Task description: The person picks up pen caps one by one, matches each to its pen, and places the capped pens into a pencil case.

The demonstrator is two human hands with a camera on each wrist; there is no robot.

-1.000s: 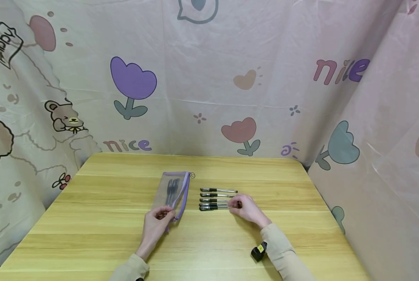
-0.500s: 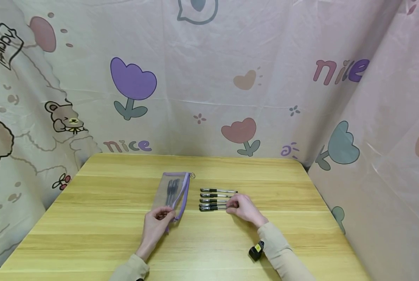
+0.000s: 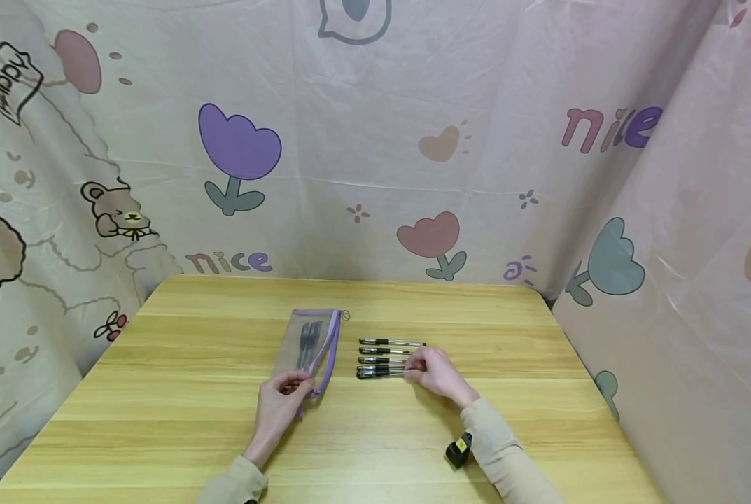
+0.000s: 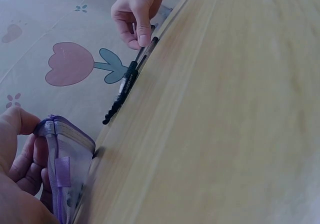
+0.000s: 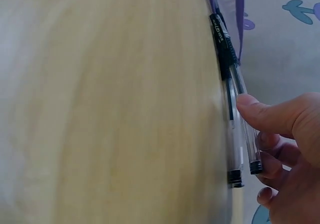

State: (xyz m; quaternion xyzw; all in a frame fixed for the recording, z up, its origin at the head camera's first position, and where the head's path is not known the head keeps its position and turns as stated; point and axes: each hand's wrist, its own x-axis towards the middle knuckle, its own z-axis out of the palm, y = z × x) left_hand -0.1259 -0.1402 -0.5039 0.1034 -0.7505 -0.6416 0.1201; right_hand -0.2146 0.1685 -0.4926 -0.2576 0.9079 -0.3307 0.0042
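My left hand (image 3: 279,406) pinches the near corner of a translucent pencil pouch (image 3: 289,350) with purple zip edging; its mouth is parted on the right side. Several dark-capped pens (image 3: 309,343) show through the pouch. To the right, several clear-barrelled gel pens (image 3: 390,341) with black grips lie side by side, caps toward the pouch. At their right ends is my right hand (image 3: 439,374). In the right wrist view, its thumb and fingers pinch the clear barrel of one gel pen (image 5: 251,139), just beside another pen (image 5: 234,149). The left wrist view shows the pouch's zip (image 4: 57,134) by the left fingers.
A small black device (image 3: 458,451) with a yellow label is at the right sleeve. The wooden table (image 3: 161,364) ends at a back edge, where a printed curtain (image 3: 350,140) hangs and wraps round both sides.
My right hand has shifted slightly left along the nearest pens, mostly in the first half second. The left hand and the pouch have stayed in place.
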